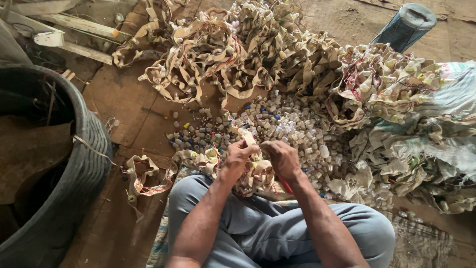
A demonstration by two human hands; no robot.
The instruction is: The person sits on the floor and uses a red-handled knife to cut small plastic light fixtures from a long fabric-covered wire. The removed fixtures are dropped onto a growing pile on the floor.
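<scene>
My left hand [238,158] grips a tan fabric strap [248,136] studded with small plastic sockets, pinching its upper end. My right hand [282,158] is closed on the same strap just to the right, fingers curled over it. The strap trails down over my lap and off to the left [148,178]. A red-handled tool [285,185] pokes out under my right wrist. In front of my hands lies a heap of loose small pale plastic caps [292,126]. I sit cross-legged in grey trousers [258,233].
Large tangled piles of similar straps [238,54] fill the far floor, with more on a woven sack [421,139] at the right. A dark round tub [74,164] stands at the left. A blue cylinder [404,27] lies at the far right. Wooden slats [74,25] lie far left.
</scene>
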